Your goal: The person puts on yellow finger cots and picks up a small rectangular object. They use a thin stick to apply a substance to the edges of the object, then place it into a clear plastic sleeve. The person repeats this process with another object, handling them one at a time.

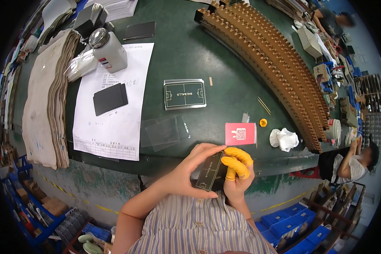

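Observation:
Close to my body, my left hand [189,168] grips a dark green rectangular card [209,172] printed with light playing-field lines, thumb at one end and fingers at the other. The card is tilted. Yellow finger cots cover several fingers of my right hand [238,171], which are curled against the card's right side; what lies behind them is hidden. A similar card [184,94] in a clear wrapper lies flat on the green table [173,55]. Just beyond my hands sits a pink card with a square code [235,133]. Clear plastic sleeves [161,132] lie left of it.
At left are a printed sheet [131,101] with black cards [110,99], a pump bottle [109,51] and stacked cloths [46,101]. At right stand long notched brown racks [275,55], with crumpled white tissue [285,139], a yellow cap [263,122] and thin sticks [264,105]. Other people are at right.

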`<control>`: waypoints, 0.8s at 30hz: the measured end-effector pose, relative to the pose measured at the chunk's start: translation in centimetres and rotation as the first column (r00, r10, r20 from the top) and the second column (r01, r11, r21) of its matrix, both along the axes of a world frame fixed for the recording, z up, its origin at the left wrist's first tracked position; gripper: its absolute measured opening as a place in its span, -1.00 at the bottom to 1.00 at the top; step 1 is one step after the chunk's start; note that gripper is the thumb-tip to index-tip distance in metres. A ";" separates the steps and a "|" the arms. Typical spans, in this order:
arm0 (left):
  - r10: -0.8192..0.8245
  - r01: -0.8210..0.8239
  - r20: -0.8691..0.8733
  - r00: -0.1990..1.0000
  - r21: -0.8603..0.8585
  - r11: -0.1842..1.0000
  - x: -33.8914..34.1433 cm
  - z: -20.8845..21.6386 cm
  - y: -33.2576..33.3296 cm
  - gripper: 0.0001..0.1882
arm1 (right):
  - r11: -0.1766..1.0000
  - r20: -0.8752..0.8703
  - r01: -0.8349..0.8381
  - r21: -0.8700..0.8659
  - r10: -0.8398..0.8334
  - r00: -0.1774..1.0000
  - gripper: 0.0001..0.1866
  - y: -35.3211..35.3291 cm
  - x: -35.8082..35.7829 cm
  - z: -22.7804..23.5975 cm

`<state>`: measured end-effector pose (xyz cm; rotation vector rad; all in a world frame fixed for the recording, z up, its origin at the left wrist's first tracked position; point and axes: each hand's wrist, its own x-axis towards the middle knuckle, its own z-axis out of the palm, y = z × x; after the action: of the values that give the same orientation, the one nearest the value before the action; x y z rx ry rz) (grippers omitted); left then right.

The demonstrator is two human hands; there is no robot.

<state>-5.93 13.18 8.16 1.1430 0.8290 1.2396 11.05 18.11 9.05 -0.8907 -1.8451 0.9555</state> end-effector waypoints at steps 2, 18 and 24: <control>0.001 -0.001 0.003 1.000 -0.002 1.000 0.0 -0.2 -0.1 0.07 | 1.000 0.041 -0.002 0.013 0.002 0.999 -0.80 0.1 0.0 0.2; -0.010 0.010 -0.022 1.000 0.005 1.000 -0.1 -0.2 0.0 0.08 | 1.000 0.009 0.018 -0.002 -0.018 1.000 -0.81 0.3 -0.2 0.5; -0.007 0.007 -0.006 1.000 0.005 1.000 0.0 -0.2 0.0 0.08 | 0.999 0.079 0.032 0.043 -0.035 0.996 -0.78 0.3 0.0 0.5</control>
<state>-5.91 13.18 7.96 1.1533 0.8263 1.2332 11.00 18.39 9.58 -0.9441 -1.9045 0.8690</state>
